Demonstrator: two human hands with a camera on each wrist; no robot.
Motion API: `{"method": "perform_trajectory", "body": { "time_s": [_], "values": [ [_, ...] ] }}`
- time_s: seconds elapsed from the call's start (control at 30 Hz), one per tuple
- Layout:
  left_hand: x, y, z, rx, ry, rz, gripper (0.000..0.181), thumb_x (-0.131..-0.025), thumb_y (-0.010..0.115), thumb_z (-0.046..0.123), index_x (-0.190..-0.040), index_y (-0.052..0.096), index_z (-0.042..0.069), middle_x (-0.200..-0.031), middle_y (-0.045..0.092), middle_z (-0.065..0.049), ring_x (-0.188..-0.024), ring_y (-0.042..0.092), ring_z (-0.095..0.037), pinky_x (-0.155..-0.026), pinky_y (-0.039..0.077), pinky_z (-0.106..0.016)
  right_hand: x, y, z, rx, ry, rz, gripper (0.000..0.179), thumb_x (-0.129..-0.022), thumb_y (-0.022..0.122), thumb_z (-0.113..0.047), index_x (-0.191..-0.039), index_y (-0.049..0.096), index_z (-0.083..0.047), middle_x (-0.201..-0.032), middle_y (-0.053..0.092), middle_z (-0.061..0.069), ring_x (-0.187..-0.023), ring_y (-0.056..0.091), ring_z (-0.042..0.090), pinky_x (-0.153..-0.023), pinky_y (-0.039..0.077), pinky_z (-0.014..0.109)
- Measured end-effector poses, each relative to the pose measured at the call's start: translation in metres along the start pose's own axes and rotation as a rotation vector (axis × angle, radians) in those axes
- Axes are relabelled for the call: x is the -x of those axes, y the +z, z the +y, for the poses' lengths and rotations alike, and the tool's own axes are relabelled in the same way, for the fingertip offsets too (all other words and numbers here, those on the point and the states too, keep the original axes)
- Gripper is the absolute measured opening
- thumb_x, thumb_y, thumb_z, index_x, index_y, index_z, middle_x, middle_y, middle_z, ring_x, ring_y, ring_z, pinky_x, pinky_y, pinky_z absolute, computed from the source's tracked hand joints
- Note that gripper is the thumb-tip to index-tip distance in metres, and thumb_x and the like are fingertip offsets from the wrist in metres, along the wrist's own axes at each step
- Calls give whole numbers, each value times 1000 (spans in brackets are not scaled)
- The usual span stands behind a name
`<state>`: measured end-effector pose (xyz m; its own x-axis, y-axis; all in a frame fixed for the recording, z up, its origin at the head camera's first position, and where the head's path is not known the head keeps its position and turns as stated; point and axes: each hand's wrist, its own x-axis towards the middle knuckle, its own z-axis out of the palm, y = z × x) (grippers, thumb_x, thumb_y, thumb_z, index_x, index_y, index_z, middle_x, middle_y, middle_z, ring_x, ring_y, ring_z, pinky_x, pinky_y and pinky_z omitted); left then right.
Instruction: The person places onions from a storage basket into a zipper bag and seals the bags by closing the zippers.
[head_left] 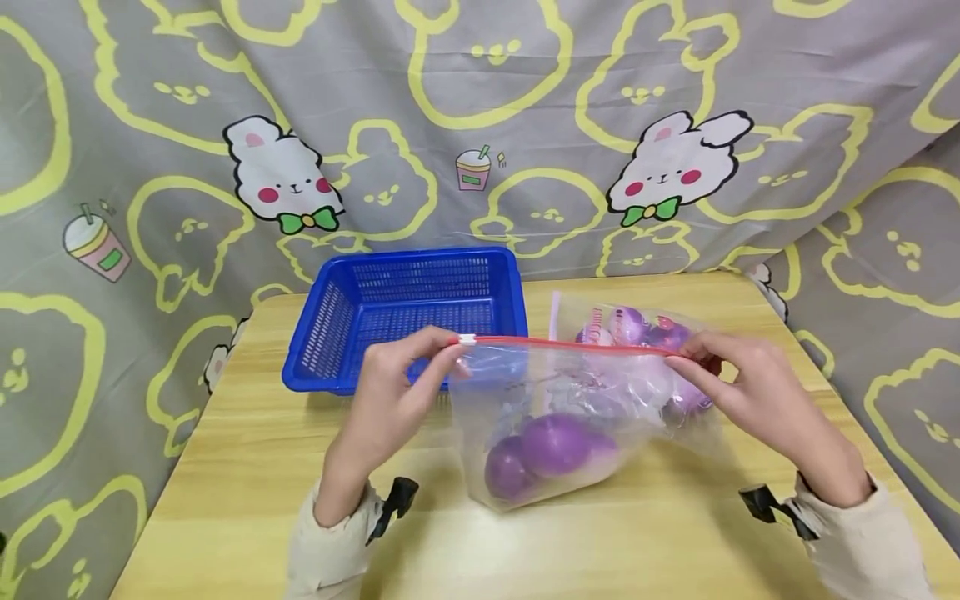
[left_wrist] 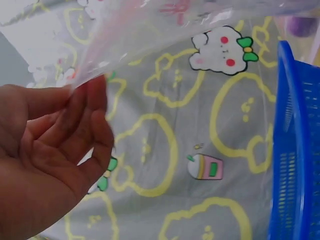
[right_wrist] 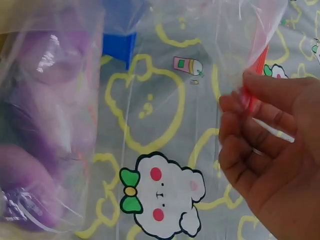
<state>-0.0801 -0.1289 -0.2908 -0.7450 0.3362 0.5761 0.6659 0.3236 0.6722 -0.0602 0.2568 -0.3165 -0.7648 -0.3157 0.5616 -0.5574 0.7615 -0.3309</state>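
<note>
A clear slider zip bag [head_left: 487, 425] with a red zip strip [head_left: 570, 343] hangs upright between both hands, with smooth purple rounded things [head_left: 555, 444] at its bottom. My left hand [head_left: 401, 392] pinches the bag's top left corner, beside the white slider [head_left: 467, 339]. At the other end of the strip, my right hand [head_left: 757, 392] pinches the top right corner between thumb and fingers; the right wrist view shows the red strip in this pinch. Behind the held bag lies a second clear bag [head_left: 564, 312] with similar purple things in it, partly hidden.
A blue plastic basket [head_left: 300, 362] with slotted walls stands at the back left of the wooden table [head_left: 247, 475]. Behind the table hangs a grey cloth [head_left: 525, 158] with yellow outlines and white rabbit figures.
</note>
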Motion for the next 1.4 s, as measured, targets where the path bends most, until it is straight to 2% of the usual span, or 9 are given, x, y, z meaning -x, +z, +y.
{"method": "perform_trajectory", "body": {
  "time_s": [0.13,0.27,0.37,0.47,0.63,0.77,0.97,1.2,1.4],
  "values": [
    [0,5,9,-64,7,-31,15,-100,59,10,-104,73,4,-82,73,1,-72,67,-6,-51,45,-24,-2,0,-10,-25,-11,48,33,-83,74,0,-115,71,-11,-105,70,0,-91,56,6,-83,40,11],
    [4,6,14,-119,12,-8,14,-99,60,7,-104,72,2,-88,73,-3,-73,66,-8,-56,50,-23,-24,-3,-48,-117,-146,117,32,-98,61,-21,-123,66,-1,-119,66,13,-109,57,21,-104,36,17],
    [6,7,15,-162,32,6,13,-98,62,6,-104,72,1,-93,74,-5,-72,63,-9,-61,53,-24,-41,-1,-87,-168,-263,134,43,-104,50,-34,-121,66,3,-119,66,16,-113,58,28,-108,37,25],
    [7,9,16,-206,66,20,12,-97,62,6,-102,72,1,-91,73,-5,-70,61,-10,-60,53,-26,-54,2,-124,-157,-304,89,44,-106,46,-36,-122,66,0,-121,65,13,-116,58,29,-111,35,29],
    [5,12,18,-258,137,41,11,-97,62,6,-99,72,0,-87,73,-4,-68,60,-12,-61,52,-26,-70,23,-157,-60,-241,-39,39,-105,50,-35,-130,62,-7,-126,64,7,-119,58,25,-108,42,40],
    [0,16,20,-258,166,34,13,-98,60,7,-99,72,0,-85,72,-4,-68,61,-12,-63,53,-26,-81,46,-157,-36,-180,-66,28,-103,56,-25,-123,66,-9,-118,67,5,-110,63,22,-95,51,40],
    [-3,20,18,-285,147,7,13,-98,61,7,-97,73,2,-83,72,-4,-69,62,-12,-64,53,-25,-82,64,-146,-127,-162,-28,15,-98,63,-13,-110,71,-7,-103,71,2,-95,67,16,-82,57,33],
    [1,15,17,-314,170,-41,14,-98,61,9,-96,74,4,-85,72,-2,-71,64,-10,-67,54,-26,-75,70,-140,-224,-198,7,16,-96,65,-10,-110,73,-7,-102,72,1,-92,67,13,-80,57,30],
    [6,10,15,-328,187,-32,14,-97,62,7,-96,75,5,-87,73,-2,-72,65,-11,-68,55,-26,-76,74,-140,-260,-235,22,16,-96,66,-10,-110,73,-7,-102,72,2,-94,68,14,-83,56,30]
  ]
}}
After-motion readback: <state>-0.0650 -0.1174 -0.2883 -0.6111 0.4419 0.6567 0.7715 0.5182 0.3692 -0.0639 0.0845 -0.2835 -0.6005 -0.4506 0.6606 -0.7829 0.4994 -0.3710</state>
